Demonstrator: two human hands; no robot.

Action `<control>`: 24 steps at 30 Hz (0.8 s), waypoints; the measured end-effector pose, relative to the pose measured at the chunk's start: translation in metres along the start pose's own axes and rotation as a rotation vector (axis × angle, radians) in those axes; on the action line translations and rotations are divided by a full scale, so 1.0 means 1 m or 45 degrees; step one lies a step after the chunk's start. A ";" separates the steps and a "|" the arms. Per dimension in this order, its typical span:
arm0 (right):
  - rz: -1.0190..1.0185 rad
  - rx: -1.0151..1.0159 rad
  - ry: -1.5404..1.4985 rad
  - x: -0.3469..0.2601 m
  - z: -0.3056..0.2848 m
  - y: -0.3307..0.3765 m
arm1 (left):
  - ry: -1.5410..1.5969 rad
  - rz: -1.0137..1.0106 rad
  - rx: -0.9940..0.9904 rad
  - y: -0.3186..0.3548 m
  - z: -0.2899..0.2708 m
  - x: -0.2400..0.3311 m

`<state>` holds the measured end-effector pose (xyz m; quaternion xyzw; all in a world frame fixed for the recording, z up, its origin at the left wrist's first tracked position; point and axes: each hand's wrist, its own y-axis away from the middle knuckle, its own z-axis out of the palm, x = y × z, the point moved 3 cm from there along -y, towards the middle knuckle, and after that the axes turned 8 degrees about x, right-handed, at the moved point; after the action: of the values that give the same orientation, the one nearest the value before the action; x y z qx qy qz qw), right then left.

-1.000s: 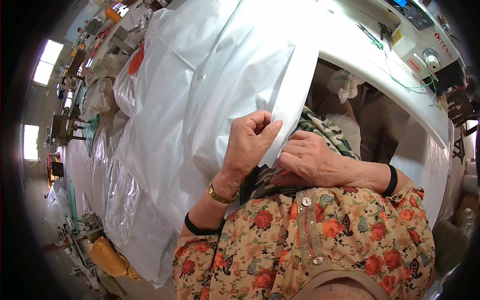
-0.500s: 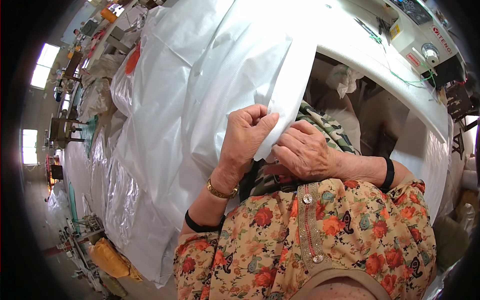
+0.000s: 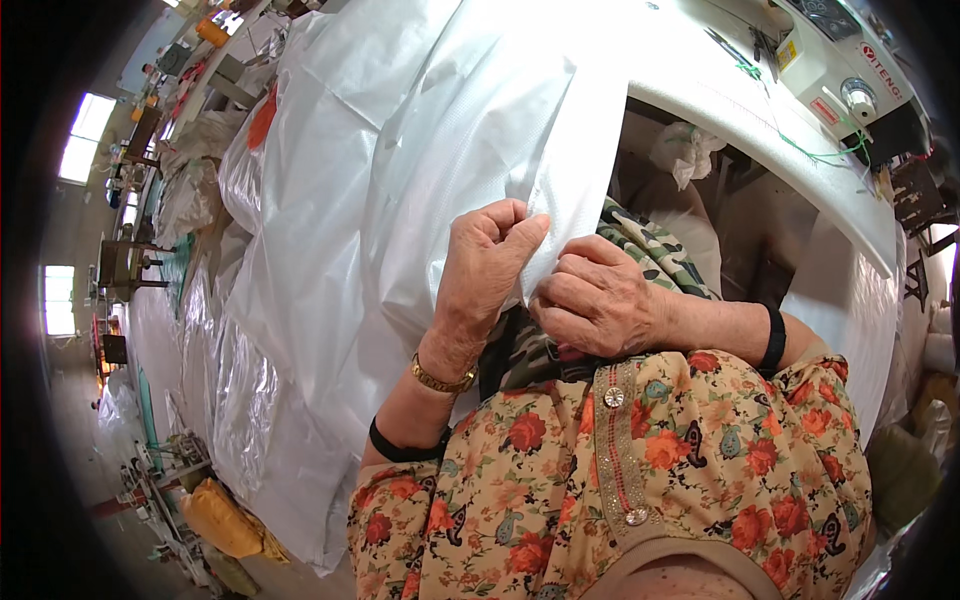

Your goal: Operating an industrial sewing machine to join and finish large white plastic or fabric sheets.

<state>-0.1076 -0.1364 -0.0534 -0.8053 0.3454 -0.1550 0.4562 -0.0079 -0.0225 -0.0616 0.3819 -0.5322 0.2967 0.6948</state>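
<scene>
A large sheet of white woven plastic point(image 3: 400, 170) drapes from the white table point(image 3: 800, 170) down over my left side and lap. My left hand point(image 3: 485, 260) pinches the sheet near its edge, thumb against the curled forefinger. Just to its right, my right hand point(image 3: 597, 298) is closed with bent fingers at the sheet's lower corner. The strip of sheet between both hands looks folded along its edge. My right fingertips are hidden behind the knuckles.
A white sewing machine point(image 3: 850, 80) stands on the table at the far right, with green thread point(image 3: 800, 150) trailing from it. A crumpled white bag point(image 3: 686, 152) hangs under the table's edge. Shiny plastic piles point(image 3: 235, 400) and a yellow bundle point(image 3: 225, 520) lie at the left.
Both hands have shifted slightly left. My right hand has drawn in closer to the sheet, and the corner that stuck out between the hands is now mostly covered.
</scene>
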 end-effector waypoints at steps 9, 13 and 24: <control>-0.004 -0.034 -0.089 0.001 0.004 -0.002 | -0.228 0.186 0.058 0.004 0.001 0.004; 0.082 -0.104 -0.174 0.012 -0.002 0.008 | -0.303 0.274 0.223 0.007 -0.006 0.008; 1.193 0.032 -0.754 0.180 0.103 -0.061 | -1.258 1.486 0.091 -0.008 0.006 0.185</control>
<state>0.1043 -0.1757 -0.0687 -0.5693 0.5216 0.2934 0.5636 0.0433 -0.0312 0.1163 0.1496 -0.8866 0.4275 0.0940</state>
